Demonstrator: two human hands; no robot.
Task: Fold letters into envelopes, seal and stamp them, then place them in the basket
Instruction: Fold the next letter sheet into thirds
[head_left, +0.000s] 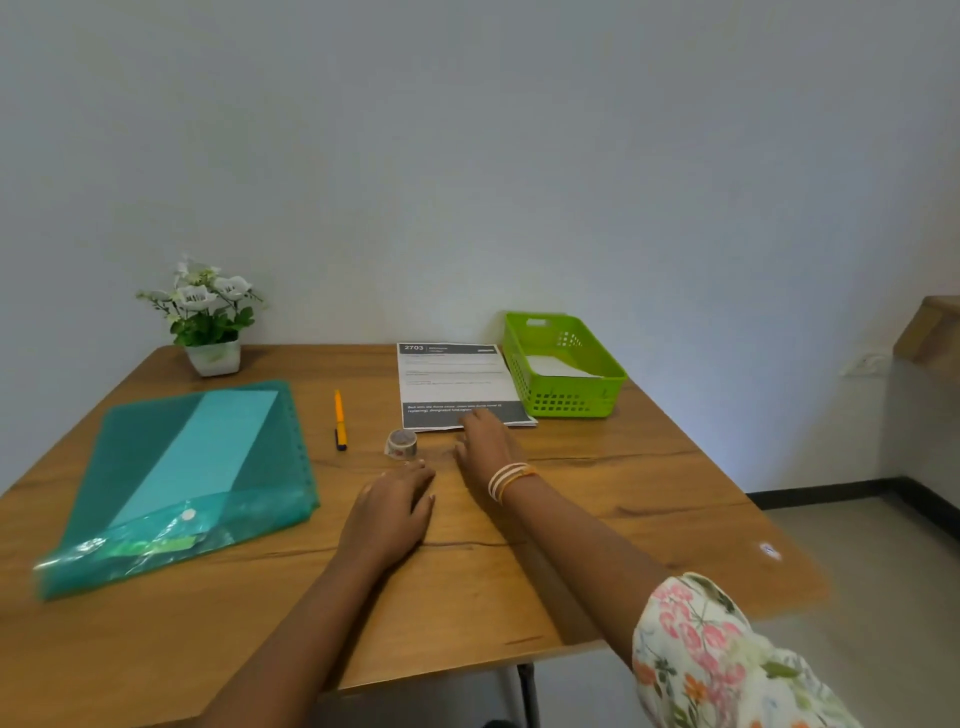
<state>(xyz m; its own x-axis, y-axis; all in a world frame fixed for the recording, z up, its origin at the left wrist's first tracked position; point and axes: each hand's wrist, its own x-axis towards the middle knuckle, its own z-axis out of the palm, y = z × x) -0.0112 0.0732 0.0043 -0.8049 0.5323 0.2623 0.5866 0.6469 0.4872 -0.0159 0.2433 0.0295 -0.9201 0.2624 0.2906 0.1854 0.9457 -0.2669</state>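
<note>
Sleeve (727, 660), floral, was seen nearest on the right arm. The left hand (387, 512) was laid flat on the worktop (597, 499), its grip released and empty. The right hand (485, 441), bangles (509, 479) at the wrist, was stretched to the near edge of the letters (454, 384), fingers spread, nothing grasped. A tape roll (401, 444) stood just left of it, a pen (340, 420) further left, then a folder (192, 478). Beyond, the basket (563, 364), white paper inside, was set beside the letters; a plant (208, 317) stood far left.
</note>
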